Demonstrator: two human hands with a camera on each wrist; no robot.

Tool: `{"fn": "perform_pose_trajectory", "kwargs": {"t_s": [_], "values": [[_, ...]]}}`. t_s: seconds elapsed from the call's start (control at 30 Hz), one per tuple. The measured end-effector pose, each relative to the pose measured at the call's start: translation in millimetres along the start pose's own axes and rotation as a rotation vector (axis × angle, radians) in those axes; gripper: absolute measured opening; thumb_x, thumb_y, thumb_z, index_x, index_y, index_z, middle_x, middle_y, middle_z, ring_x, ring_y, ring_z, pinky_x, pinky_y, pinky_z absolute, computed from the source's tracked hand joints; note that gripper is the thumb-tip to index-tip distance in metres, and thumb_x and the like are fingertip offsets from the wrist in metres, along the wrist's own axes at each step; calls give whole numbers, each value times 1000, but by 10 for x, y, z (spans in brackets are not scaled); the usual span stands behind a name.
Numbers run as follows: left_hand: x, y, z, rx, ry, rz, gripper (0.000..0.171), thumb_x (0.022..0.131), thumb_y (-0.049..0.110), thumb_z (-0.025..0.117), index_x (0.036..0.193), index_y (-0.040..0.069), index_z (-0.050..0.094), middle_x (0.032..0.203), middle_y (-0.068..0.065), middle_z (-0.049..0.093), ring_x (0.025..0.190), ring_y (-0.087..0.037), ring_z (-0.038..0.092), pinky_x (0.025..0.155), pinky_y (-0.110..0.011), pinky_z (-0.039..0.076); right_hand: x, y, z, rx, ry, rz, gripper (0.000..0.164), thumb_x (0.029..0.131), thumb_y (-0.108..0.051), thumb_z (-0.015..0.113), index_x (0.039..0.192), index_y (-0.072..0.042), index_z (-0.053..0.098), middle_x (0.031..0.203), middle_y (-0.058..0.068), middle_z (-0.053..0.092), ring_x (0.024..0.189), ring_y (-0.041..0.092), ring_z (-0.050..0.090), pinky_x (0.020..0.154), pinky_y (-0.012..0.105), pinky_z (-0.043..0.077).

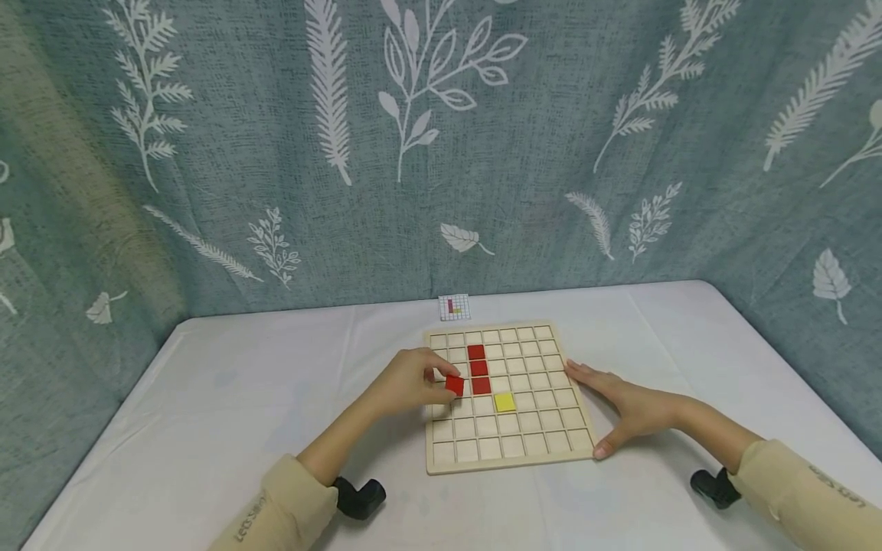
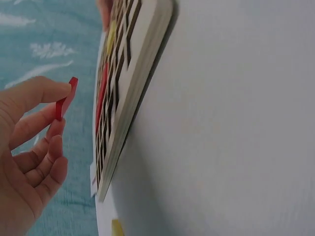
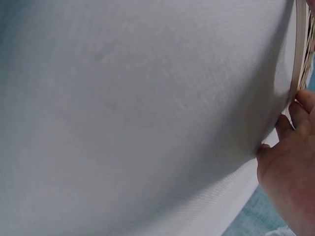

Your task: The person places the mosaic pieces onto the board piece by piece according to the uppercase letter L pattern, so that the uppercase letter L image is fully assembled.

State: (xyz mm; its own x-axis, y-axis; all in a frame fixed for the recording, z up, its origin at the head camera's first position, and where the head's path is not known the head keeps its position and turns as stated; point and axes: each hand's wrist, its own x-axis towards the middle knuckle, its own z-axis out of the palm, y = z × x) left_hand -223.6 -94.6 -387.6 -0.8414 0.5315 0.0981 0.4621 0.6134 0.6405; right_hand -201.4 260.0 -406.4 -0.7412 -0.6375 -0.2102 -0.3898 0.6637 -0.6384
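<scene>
A wooden grid board (image 1: pixel 510 462) lies on the white cloth. Between thumb and fingers, my left hand (image 1: pixel 406 380) pinches a red square tile (image 1: pixel 455 385) over the left part of the board. In the left wrist view that tile (image 2: pixel 66 100) is tilted and held up off the grid. Three red tiles (image 1: pixel 478 368) sit in a column of cells just right of the hand. One yellow tile (image 1: pixel 504 402) lies lower, a column further right. My right hand (image 1: pixel 630 405) is spread along the board's right edge, its fingertips and thumb touching the rim.
Behind the board is a small card (image 1: pixel 455 307) printed with a coloured grid. A yellow piece (image 2: pixel 116 227) shows at the bottom of the left wrist view. Black wrist mounts (image 1: pixel 360 499) jut from both sleeves. A leaf-patterned curtain (image 1: pixel 358 229) hangs beyond the table.
</scene>
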Motion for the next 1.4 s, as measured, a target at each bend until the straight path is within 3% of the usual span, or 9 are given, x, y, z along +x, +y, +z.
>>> {"fn": "perform_pose_trajectory", "kwargs": {"t_s": [0.43, 0.73, 0.97, 1.2, 1.4], "values": [[89, 154, 252, 55, -86, -36, 22, 76, 20, 75, 96, 12, 72, 83, 5, 64, 67, -7, 51, 61, -23, 43, -3, -26, -24, 5, -1, 6, 119, 62, -42, 81, 147, 1, 11, 152, 22, 5, 136, 48, 4, 103, 66, 8], [133, 226, 338, 94, -66, -59, 23, 72, 23, 79, 91, 12, 72, 84, 6, 67, 73, -7, 53, 67, -22, 44, 1, -6, -23, 16, -1, -1, 119, 62, -41, 82, 147, 1, 10, 152, 22, 3, 136, 48, 3, 102, 66, 6], [158, 244, 373, 146, -48, -51, 21, 69, 25, 81, 86, 14, 72, 79, 9, 66, 74, -6, 54, 82, -31, 41, 6, -2, -15, 25, -7, -13, 118, 62, -40, 82, 147, 1, 9, 152, 21, 2, 136, 48, 2, 102, 66, 5], [181, 226, 383, 138, -57, -42, 21, 67, 24, 82, 82, 14, 70, 77, 8, 64, 69, -6, 49, 69, -24, 41, 1, -5, -8, 25, -6, -15, 119, 62, -40, 82, 147, 0, 9, 152, 21, 2, 136, 48, 2, 102, 66, 5], [179, 209, 410, 103, -61, -40, 23, 66, 25, 83, 82, 14, 69, 77, 8, 64, 68, -6, 49, 66, -22, 41, -6, -2, 8, 39, -5, -15, 119, 62, -39, 82, 147, 1, 9, 152, 21, 2, 136, 47, 2, 103, 66, 4]]}}
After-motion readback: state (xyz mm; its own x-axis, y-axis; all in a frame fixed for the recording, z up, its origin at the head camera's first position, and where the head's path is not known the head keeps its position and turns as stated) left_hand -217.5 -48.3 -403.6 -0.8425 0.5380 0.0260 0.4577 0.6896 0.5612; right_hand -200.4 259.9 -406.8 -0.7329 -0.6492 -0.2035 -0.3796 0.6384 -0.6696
